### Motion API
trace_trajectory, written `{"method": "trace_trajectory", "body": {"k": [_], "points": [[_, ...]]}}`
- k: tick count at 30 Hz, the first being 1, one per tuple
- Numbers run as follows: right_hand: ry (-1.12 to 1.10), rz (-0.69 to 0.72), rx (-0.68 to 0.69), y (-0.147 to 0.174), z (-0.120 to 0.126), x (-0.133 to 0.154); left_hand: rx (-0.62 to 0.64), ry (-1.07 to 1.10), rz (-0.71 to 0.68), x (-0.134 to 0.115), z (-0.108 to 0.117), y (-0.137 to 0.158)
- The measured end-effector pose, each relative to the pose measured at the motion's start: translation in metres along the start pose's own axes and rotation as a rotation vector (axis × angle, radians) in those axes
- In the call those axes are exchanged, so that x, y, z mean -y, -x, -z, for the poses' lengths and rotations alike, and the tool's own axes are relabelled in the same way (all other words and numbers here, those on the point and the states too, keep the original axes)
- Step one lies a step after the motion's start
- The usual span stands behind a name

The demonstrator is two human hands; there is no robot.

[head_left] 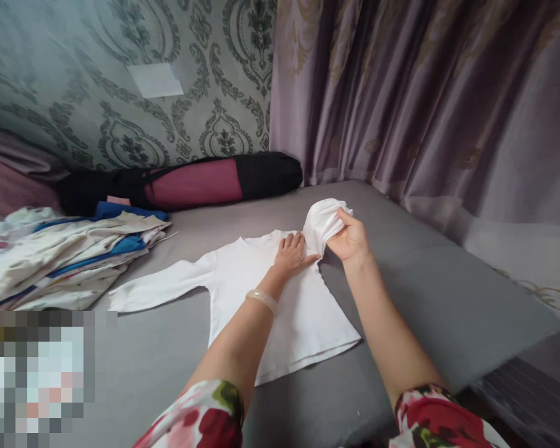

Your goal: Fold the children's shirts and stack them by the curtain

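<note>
A white long-sleeved shirt [242,280] lies spread on a grey bed surface [158,367], its neckline toward the far side. One sleeve stretches flat to the left. My left hand [293,254] rests flat near the shirt's right shoulder, fingers extended and thumb out to the side. My right hand [350,236] is closed around the other sleeve [324,221], which is lifted and bunched up off the bed. Part of the shirt's body is hidden under my left forearm.
A pile of folded clothes [74,255] lies at the left. Against the patterned wall [191,118] rests a long black and maroon bag [196,182]. Purple curtains [378,81] hang along the right side. The lower left corner is pixelated.
</note>
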State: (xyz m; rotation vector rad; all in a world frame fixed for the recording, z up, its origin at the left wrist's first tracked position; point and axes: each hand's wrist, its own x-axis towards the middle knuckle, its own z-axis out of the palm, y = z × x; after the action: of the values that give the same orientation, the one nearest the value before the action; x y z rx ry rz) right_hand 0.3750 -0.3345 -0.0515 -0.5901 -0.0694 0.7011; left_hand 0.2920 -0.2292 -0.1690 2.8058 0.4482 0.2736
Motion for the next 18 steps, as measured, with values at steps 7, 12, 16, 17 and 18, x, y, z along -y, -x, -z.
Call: {"method": "trace_trajectory", "body": {"k": [7, 12, 16, 17, 18], "points": [[0.023, -0.036, -0.036, -0.006, -0.007, -0.033, 0.088, 0.003, 0.036, -0.003, 0.009, -0.001], [0.009, -0.01, -0.088, -0.007, -0.007, -0.054, 0.178, -0.024, 0.01, 0.004, 0.016, -0.007], [-0.006, -0.001, -0.123, -0.006, -0.005, -0.067, 0.118, 0.084, -0.108, 0.016, 0.019, -0.007], [-0.006, 0.003, -0.125, -0.006, -0.004, -0.07, 0.071, 0.135, -0.139, 0.02, 0.02, -0.004], [-0.002, 0.009, -0.122, -0.006, -0.003, -0.073, 0.022, 0.186, -0.157, 0.026, 0.021, -0.001]]}}
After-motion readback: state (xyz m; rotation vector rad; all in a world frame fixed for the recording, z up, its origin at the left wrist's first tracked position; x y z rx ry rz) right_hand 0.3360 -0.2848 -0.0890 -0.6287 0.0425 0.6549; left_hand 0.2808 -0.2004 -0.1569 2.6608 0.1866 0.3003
